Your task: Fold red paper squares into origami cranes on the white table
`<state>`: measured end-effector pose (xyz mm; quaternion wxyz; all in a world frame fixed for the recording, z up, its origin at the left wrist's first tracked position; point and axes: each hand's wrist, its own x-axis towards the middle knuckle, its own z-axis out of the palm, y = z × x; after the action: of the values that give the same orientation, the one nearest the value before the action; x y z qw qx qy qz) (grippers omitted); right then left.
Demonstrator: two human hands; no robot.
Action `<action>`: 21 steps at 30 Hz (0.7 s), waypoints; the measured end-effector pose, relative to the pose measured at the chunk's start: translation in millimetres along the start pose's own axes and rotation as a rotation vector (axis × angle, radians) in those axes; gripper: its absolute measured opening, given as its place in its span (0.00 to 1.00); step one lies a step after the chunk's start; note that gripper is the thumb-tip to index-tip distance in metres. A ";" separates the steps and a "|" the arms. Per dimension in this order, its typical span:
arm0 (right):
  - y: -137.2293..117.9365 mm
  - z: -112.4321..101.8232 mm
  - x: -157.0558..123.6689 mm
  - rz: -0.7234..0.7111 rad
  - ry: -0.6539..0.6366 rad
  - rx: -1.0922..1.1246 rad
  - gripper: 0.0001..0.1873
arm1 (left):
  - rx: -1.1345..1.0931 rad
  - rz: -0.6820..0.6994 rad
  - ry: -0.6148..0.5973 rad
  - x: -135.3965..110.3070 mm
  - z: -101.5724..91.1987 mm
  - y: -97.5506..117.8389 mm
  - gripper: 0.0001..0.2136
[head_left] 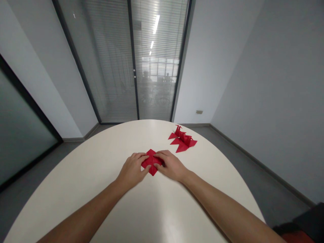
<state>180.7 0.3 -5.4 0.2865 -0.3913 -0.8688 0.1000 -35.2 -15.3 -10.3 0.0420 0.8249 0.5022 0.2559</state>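
Note:
A small piece of red origami paper point(152, 162), folded into a diamond shape with a crease down its middle, lies on the table in front of me. My left hand point(133, 168) grips its left side, fingertips on the upper part and thumb at the lower edge. From the right, my right hand point(172, 165) holds it the same way, with fingers and thumb curled over that side. The hands cover both side corners of the paper; its top and bottom points show. Beyond my right hand, several folded red paper cranes point(184, 140) sit bunched together.
The round white table point(101, 162) curves away toward a glass partition with blinds point(115, 67). Grey walls point(278, 84) stand at the right. A dark and red object point(301, 224), partly cut off, is at the lower right corner beside the table.

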 end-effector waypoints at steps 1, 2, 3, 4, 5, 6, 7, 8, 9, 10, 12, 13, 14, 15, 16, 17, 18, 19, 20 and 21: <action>0.2 0.1 0.1 -0.001 0.000 -0.002 0.18 | 0.002 -0.002 -0.001 -0.1 -0.1 -0.1 0.16; 0.3 0.2 0.2 -0.001 -0.001 -0.002 0.18 | 0.004 -0.003 -0.003 -0.1 -0.2 -0.2 0.15; 0.5 0.2 0.3 0.000 -0.002 0.000 0.18 | 0.005 -0.001 -0.005 0.0 -0.5 -0.2 0.15; 0.7 0.2 0.4 0.001 -0.004 0.003 0.18 | 0.005 0.001 -0.006 0.2 -0.8 -0.1 0.15; 0.9 0.0 0.5 0.002 -0.005 0.006 0.18 | 0.005 0.004 -0.006 0.4 -1.2 0.1 0.14; 1.1 -0.2 0.5 0.001 -0.007 0.010 0.18 | 0.005 0.007 -0.005 0.6 -1.7 0.3 0.14; 1.3 -0.6 0.5 0.000 -0.009 0.012 0.18 | 0.005 0.009 -0.003 0.8 -2.2 0.5 0.14; 1.5 -0.9 0.4 0.000 -0.011 0.015 0.18 | 0.004 0.011 0.000 1.0 -2.6 0.7 0.13; 1.6 -1.3 0.4 0.001 -0.013 0.016 0.18 | 0.002 0.011 0.001 1.1 -3.0 0.7 0.13; 1.6 -1.7 0.4 0.003 -0.016 0.017 0.17 | 0.000 0.011 0.001 1.1 -3.2 0.7 0.13; 1.6 -2.3 0.5 0.009 -0.022 0.016 0.17 | -0.003 0.010 -0.002 0.7 -3.1 0.2 0.13; 1.6 -2.4 0.7 0.012 -0.024 0.016 0.17 | -0.004 0.009 -0.004 0.4 -2.7 -0.2 0.13; 1.6 -2.6 1.0 0.015 -0.027 0.016 0.16 | -0.003 0.010 -0.006 0.1 -2.2 -0.7 0.13; 1.6 -2.6 1.3 0.018 -0.027 0.018 0.16 | -0.002 0.010 -0.006 -0.3 -1.6 -1.3 0.13; 1.6 -2.6 1.6 0.021 -0.026 0.019 0.16 | -0.003 0.011 -0.003 -0.6 -1.0 -1.9 0.13; 1.6 -2.6 1.9 0.024 -0.024 0.020 0.15 | -0.005 0.013 0.001 -0.9 -0.4 -2.5 0.14; 1.7 -2.6 2.1 0.025 -0.022 0.021 0.15 | -0.011 0.017 0.005 -1.1 0.1 -3.0 0.15; 1.7 -2.5 2.3 0.024 -0.022 0.021 0.16 | -0.018 0.022 0.010 -1.2 0.6 -3.6 0.16; 1.8 -2.3 2.3 0.022 -0.022 0.022 0.16 | -0.027 0.027 0.015 -1.2 0.9 -4.0 0.16; 1.9 -2.2 2.3 0.021 -0.022 0.023 0.15 | -0.035 0.033 0.019 -1.2 1.2 -4.4 0.17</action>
<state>181.9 3.1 -3.4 0.2803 -0.3959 -0.8665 0.1175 -38.7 -13.9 -13.2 0.0476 0.8297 0.4845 0.2731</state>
